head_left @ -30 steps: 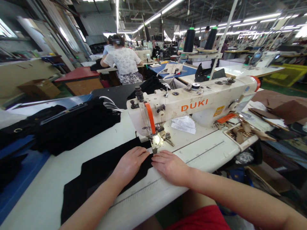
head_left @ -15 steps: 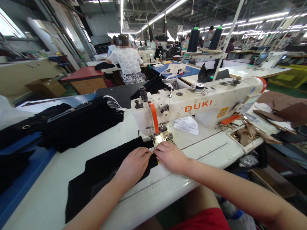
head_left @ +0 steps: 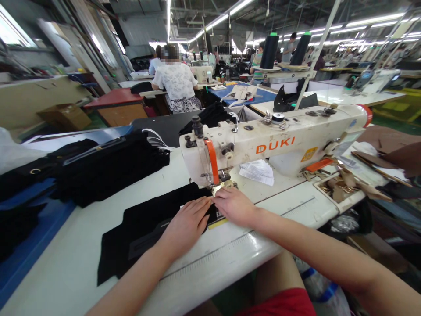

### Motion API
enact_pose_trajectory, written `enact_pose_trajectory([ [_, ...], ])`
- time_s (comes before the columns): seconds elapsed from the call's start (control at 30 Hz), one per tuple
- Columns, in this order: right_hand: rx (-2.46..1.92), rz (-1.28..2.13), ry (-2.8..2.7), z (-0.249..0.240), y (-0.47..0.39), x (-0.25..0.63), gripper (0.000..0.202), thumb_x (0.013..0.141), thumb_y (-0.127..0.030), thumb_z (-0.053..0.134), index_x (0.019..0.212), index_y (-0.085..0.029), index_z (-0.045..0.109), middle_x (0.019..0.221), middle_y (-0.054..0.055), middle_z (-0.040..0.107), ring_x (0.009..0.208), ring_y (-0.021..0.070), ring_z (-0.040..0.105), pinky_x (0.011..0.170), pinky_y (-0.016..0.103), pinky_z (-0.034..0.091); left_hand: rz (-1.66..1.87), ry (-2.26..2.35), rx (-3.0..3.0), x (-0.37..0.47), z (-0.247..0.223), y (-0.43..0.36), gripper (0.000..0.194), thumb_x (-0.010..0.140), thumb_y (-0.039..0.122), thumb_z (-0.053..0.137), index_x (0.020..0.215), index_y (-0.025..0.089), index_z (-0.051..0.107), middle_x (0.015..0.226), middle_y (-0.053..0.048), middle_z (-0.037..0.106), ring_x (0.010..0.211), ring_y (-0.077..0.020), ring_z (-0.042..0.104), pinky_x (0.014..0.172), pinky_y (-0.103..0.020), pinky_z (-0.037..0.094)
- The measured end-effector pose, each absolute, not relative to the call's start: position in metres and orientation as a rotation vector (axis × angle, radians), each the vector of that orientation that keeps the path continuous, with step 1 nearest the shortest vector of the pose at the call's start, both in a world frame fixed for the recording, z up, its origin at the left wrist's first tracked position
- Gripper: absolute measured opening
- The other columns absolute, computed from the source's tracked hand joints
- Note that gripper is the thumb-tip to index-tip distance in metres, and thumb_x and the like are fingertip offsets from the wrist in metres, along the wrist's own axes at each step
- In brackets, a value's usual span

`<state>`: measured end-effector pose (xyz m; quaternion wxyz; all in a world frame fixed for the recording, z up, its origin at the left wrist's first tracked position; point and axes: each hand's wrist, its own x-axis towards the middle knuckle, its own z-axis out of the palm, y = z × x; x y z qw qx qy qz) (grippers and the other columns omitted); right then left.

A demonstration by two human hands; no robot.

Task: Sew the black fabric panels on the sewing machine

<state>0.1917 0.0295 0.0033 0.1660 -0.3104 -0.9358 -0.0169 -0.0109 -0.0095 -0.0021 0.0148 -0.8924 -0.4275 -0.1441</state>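
Note:
Black fabric (head_left: 141, 219) lies flat on the white sewing table, its far right part at the needle area of a white sewing machine (head_left: 279, 142) with an orange lever guard. My left hand (head_left: 189, 221) rests on this fabric, fingers stretched out and lying flat, tips near the presser foot. Just to its right, my right hand (head_left: 235, 206) has its fingers together at the fabric's edge beside the foot; what they pinch, if anything, is hidden. A yellow strip (head_left: 217, 224) shows on the table under the hands.
Stacked black pieces (head_left: 112, 171) lie at the left. White paper slips (head_left: 258, 171) sit under the machine arm. A tray (head_left: 340, 188) of brown pieces is at the right. Dark thread cones (head_left: 270, 52) stand behind. A person in a patterned shirt (head_left: 176, 81) sits ahead.
The black fabric has shifted away from me and to the right. My left hand has flattened and spread over it; my right hand has moved slightly forward. More of the yellow strip shows.

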Motion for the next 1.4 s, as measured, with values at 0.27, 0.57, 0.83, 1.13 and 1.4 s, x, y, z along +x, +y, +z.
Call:
enact_pose_trajectory([
  [0.27,-0.86,-0.048,-2.611,0.0,0.027,0.194,0.015,0.092,-0.016,0.055,0.085,-0.013,0.069,0.085,0.008,0.065,0.086,0.0203,0.055,0.08,0.032,0.044,-0.501,-1.355,-2.792,-0.011,-0.004,-0.014,0.04,0.094,0.027,0.043,0.13,0.016,0.057,0.13,-0.011,0.063,0.121,-0.0221,0.057,0.102,-0.042,0.048],
  [0.57,-0.886,0.02,-2.524,-0.002,0.026,0.199,0.017,0.09,-0.013,0.054,0.083,-0.015,0.07,0.083,0.007,0.065,0.081,0.0204,0.053,0.077,0.033,0.043,-0.558,-1.294,-2.846,-0.012,0.004,-0.002,0.033,0.096,0.021,0.04,0.116,0.018,0.065,0.12,-0.008,0.069,0.112,-0.0196,0.063,0.098,-0.039,0.051],
  [0.83,-0.901,0.042,-2.437,-0.008,0.023,0.208,0.019,0.092,-0.015,0.052,0.089,-0.016,0.071,0.084,0.007,0.065,0.084,0.021,0.053,0.079,0.033,0.044,-0.511,-1.093,-2.817,-0.013,0.009,0.007,0.036,0.089,0.006,0.04,0.112,0.015,0.066,0.113,-0.009,0.071,0.106,-0.0185,0.066,0.095,-0.035,0.053],
  [1.13,-0.922,0.053,-2.553,0.002,0.023,0.198,0.015,0.091,-0.017,0.057,0.1,-0.013,0.069,0.089,0.009,0.063,0.088,0.0214,0.054,0.083,0.034,0.044,-0.591,-1.085,-2.844,-0.02,0.001,0.008,0.039,0.087,0.005,0.042,0.114,0.019,0.067,0.116,-0.007,0.071,0.11,-0.018,0.065,0.096,-0.037,0.053],
  [1.4,-0.884,0.043,-2.585,0.002,0.023,0.195,0.017,0.094,-0.018,0.053,0.096,-0.014,0.069,0.092,0.008,0.065,0.091,0.0212,0.055,0.086,0.034,0.044,-0.643,-1.212,-2.837,-0.021,-0.005,-0.004,0.034,0.093,0.015,0.042,0.116,0.019,0.067,0.119,-0.008,0.07,0.116,-0.021,0.061,0.1,-0.043,0.051],
])
